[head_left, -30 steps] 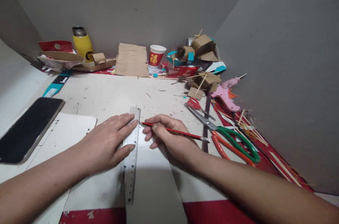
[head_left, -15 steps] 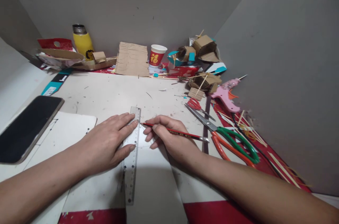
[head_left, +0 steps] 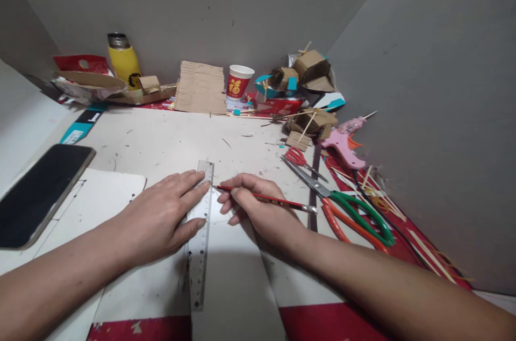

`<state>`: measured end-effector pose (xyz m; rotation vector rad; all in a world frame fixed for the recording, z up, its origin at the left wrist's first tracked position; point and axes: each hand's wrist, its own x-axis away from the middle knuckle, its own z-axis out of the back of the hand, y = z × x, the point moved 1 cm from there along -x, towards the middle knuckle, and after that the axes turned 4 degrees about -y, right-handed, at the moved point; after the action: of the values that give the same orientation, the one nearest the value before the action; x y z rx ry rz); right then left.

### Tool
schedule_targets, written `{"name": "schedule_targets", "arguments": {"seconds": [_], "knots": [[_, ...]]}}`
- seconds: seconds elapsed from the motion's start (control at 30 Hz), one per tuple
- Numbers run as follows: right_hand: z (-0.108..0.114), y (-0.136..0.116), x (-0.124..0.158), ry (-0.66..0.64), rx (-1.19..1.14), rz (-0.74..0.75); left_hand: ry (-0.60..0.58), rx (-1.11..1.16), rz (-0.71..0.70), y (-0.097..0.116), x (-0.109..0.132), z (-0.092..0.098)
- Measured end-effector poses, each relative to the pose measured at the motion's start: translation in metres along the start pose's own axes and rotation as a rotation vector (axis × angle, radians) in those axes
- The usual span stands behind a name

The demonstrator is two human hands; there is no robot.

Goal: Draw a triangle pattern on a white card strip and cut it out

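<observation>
My left hand [head_left: 163,215] lies flat with fingers spread on a clear plastic ruler [head_left: 199,255], pressing it onto a white sheet of card [head_left: 234,282]. My right hand [head_left: 258,206] is closed round a red pencil [head_left: 282,202], whose tip touches the card right beside the ruler's edge near its far end. The two hands sit close together, either side of the ruler.
A black phone [head_left: 38,193] lies at the left. Green and orange scissors [head_left: 346,212], small red scissors [head_left: 298,158] and a pink glue gun [head_left: 342,139] lie at the right. A yellow bottle [head_left: 123,61], red paper cup [head_left: 238,82] and cardboard scraps [head_left: 201,88] line the back wall.
The view has shifted slightly. Both hands, the ruler and the pencil stay where they were.
</observation>
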<state>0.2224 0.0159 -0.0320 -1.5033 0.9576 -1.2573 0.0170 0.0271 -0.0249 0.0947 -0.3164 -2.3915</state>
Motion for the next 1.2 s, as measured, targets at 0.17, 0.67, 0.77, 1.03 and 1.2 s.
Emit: {"name": "schedule_targets", "arguments": {"seconds": [0.17,0.67,0.77,1.03,1.2], "knots": [[0.0011,-0.003,-0.0006,-0.013,0.013,-0.02,-0.018,-0.016,-0.002,0.0017,-0.001,0.0015],[0.0031,-0.0063,0.001,-0.054,0.009,-0.04,-0.048,-0.098,-0.029,0.0035,-0.0022,0.0028],[0.0034,-0.0057,0.0018,-0.063,-0.005,-0.045,-0.041,-0.095,-0.03,0.0026,-0.0016,0.0019],[0.002,-0.0061,0.0044,-0.095,-0.006,-0.056,-0.052,-0.088,-0.026,0.0029,-0.0016,0.0021],[0.0029,-0.0075,0.0055,-0.119,0.023,-0.084,-0.038,-0.08,-0.037,0.0029,-0.0023,0.0026]]}}
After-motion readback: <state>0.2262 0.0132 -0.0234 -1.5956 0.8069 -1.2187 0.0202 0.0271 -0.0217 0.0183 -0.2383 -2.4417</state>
